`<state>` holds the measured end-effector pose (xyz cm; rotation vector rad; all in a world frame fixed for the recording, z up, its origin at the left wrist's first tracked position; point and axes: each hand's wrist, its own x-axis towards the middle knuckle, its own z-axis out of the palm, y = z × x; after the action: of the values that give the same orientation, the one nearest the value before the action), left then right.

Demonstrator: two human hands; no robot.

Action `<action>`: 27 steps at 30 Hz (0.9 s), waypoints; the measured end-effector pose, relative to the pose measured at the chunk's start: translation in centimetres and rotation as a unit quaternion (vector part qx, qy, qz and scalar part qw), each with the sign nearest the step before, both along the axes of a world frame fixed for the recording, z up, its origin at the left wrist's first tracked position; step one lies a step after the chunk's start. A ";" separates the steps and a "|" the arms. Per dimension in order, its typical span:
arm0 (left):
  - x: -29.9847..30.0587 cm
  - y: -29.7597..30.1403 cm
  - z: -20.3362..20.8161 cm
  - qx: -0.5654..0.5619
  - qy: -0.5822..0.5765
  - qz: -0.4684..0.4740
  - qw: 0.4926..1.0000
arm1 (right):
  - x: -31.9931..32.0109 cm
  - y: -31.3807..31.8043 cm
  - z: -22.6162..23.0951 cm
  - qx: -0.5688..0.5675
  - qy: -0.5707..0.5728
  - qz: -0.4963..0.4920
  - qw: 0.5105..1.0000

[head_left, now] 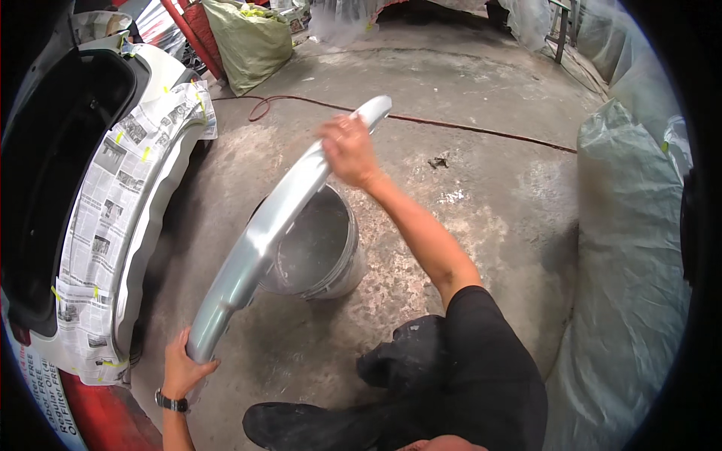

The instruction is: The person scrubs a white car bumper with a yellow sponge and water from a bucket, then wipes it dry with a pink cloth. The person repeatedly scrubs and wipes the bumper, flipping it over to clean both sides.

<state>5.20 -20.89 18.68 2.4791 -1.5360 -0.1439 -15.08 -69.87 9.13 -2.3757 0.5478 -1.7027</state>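
Head camera looks down on a wide grey concrete floor (511, 248), stained and worn in many places. On the right side stands a tall bulky form under greenish plastic sheeting (624, 255). On the left is a white car body (164, 66) with a dark opening, and its edge is covered by newspaper sheets (94, 199), fixed with small yellow tapes. Farther away, a pale green sack (252, 52) stands on the floor with crumpled yellow-green material at its mouth.

In the middle, a long silver part (259, 233), slightly curved, is held diagonally, its far end toward the upper right. It passes above a round bucket (347, 274) and hides part of its opening; whether the two touch, I cannot tell. A thin red hose (481, 129) runs across the floor behind.

The right hand (347, 150), a little blurred, has its fingers bent over the silver part near the far end. The left hand (186, 366) grips the near end, with the thumb apart from the fingers. Below it, the wrist wears a black watch (171, 402).
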 end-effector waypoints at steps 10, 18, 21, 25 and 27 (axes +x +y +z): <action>1.2 6.0 -4.0 -0.024 -0.113 -0.006 0.993 | -6.4 -13.4 -4.7 0.344 -0.037 -0.122 0.930; -1.5 1.4 -3.4 -0.097 -0.126 0.069 0.985 | -3.0 -8.2 -2.4 0.182 -0.109 -0.113 0.971; -0.9 0.2 -5.2 -0.151 -0.188 0.049 0.969 | -0.4 -3.5 -0.6 0.099 0.019 -0.091 0.991; -0.7 -1.2 -7.3 -0.195 -0.266 0.034 0.943 | 3.5 5.8 -0.7 0.027 0.103 -0.062 0.992; -1.2 -2.6 -7.7 -0.202 -0.274 0.043 0.939 | 5.6 11.1 -1.0 -0.034 0.152 0.033 0.987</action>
<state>4.03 -23.46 10.98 2.3373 -1.4347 0.8575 -9.50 -58.74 8.11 -2.6905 0.4532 -1.3615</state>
